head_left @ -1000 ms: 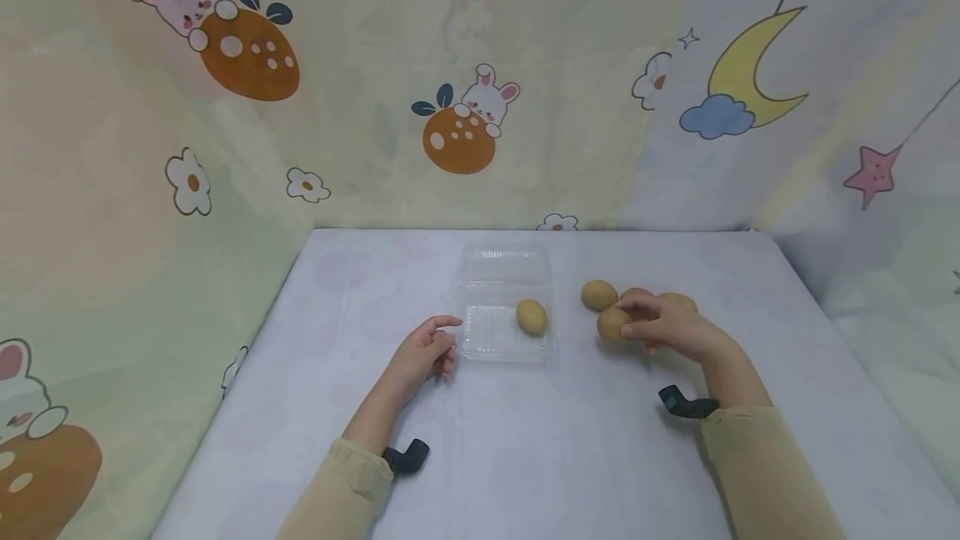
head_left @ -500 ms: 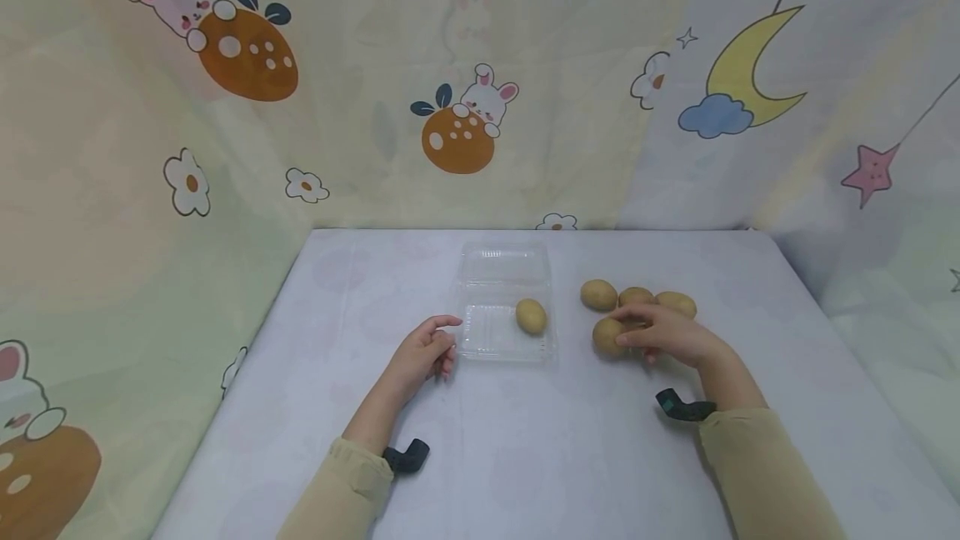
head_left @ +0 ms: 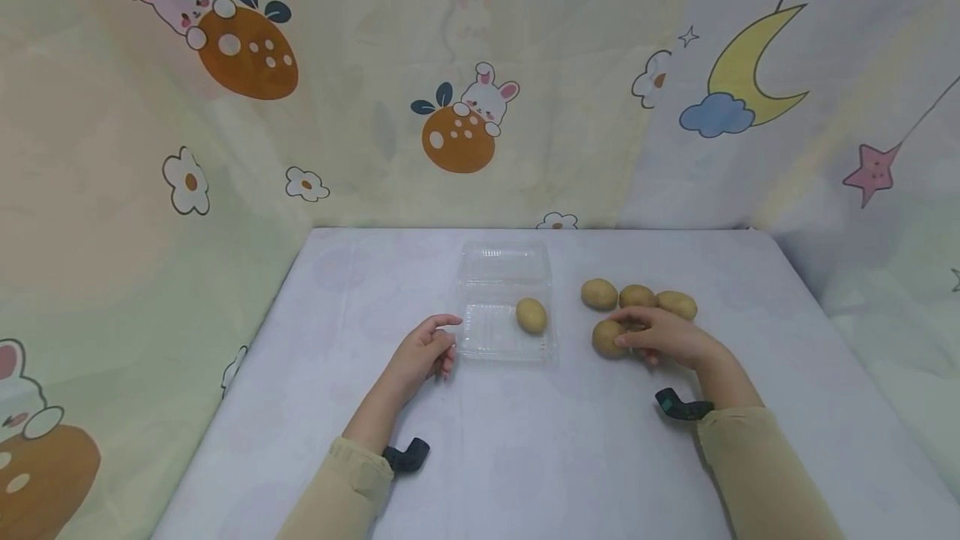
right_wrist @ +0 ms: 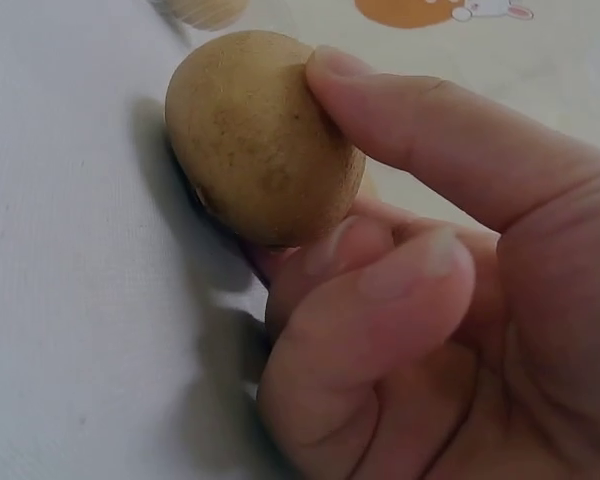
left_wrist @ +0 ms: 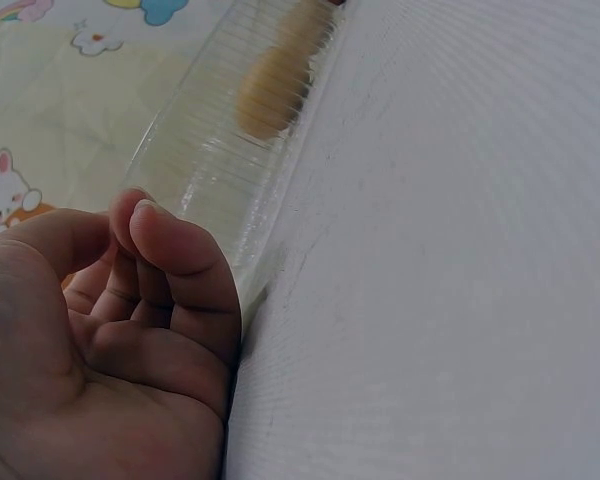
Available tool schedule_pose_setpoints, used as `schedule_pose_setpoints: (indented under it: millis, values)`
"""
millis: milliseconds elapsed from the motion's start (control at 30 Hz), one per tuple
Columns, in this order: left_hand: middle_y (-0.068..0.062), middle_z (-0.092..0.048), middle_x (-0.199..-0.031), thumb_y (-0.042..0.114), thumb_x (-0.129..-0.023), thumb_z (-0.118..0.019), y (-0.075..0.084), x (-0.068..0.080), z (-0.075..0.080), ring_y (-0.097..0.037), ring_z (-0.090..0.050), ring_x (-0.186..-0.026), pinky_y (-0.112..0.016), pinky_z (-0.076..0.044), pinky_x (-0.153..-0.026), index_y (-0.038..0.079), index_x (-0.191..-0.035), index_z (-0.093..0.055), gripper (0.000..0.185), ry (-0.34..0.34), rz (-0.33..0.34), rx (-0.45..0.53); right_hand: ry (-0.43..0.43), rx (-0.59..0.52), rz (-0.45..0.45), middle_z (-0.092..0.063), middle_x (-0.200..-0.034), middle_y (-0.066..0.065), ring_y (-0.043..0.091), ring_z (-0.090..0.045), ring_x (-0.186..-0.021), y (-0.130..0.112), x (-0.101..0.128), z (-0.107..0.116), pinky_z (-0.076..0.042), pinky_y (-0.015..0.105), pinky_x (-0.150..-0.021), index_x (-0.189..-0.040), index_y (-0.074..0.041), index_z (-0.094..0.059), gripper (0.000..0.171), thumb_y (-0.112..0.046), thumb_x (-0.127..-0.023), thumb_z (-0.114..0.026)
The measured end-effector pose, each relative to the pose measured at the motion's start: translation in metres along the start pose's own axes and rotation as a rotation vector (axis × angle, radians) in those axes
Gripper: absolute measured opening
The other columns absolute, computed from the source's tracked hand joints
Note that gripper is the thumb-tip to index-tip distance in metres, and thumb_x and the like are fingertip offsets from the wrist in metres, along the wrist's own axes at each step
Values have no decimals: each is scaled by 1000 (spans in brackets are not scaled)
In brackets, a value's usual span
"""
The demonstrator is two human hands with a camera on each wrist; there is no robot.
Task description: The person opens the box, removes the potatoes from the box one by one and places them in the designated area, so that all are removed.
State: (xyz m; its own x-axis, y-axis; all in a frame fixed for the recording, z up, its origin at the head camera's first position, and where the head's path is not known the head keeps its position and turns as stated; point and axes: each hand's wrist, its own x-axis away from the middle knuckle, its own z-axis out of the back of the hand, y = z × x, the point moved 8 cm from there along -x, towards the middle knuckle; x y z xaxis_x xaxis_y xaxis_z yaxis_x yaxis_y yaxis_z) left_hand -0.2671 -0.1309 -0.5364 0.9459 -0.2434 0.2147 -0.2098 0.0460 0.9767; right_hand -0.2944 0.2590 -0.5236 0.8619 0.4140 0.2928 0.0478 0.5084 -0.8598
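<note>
Writing: nothing readable anywhere, just bunny and moon cartoons on the curtain (head_left: 465, 65).
Surface: pale tablecloth (head_left: 525, 457).
Your right hand (head_left: 663, 338): pinching a potato (head_left: 607, 338), three more potatoes (head_left: 637, 297) just beyond.
Your left hand (head_left: 422, 354): loosely curled, holding nothing, against the clear box (head_left: 498, 332).

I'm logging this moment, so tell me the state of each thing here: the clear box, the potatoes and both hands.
Clear box: open, lid folded back, on the table.
Potato in the box: lying loose, untouched.
Gripped potato: on the table, pinched by the right hand.
Three other potatoes: in a row, untouched.
Left hand: fingers curled against the box's edge.
</note>
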Motion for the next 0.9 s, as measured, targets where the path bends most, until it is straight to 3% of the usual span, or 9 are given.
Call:
schedule_pose_setpoints:
  millis: [167,400,900]
  values:
    - [-5,-59,-78,17,-100,-56,1,1,0,-17,-56,-62,-29,-51,-58,19,-132,-55,33,-2,-3,-8,-12,-16,-3,-60,-87,8,12,-48,-52,2,0,-1,-46,26,-47,-133,-5,-54,58,-31,-86,-76]
    - [-6,-58,-79,17,-100,-55,0,0,0,-18,-55,-62,-30,-51,-58,20,-131,-56,32,-5,-2,-5,-16,-21,-13,-62,-93,9,12,-48,-51,4,1,0,-47,27,-47,-135,-5,-52,60,-32,-86,-76]
    - [-7,-58,-78,17,-99,-55,0,-1,-1,-18,-56,-62,-30,-51,-57,21,-131,-56,32,5,-1,-25,-47,-23,-21,-57,-76,7,15,-54,-57,12,-1,0,-54,32,-54,-136,-7,-50,58,-31,-88,-74]
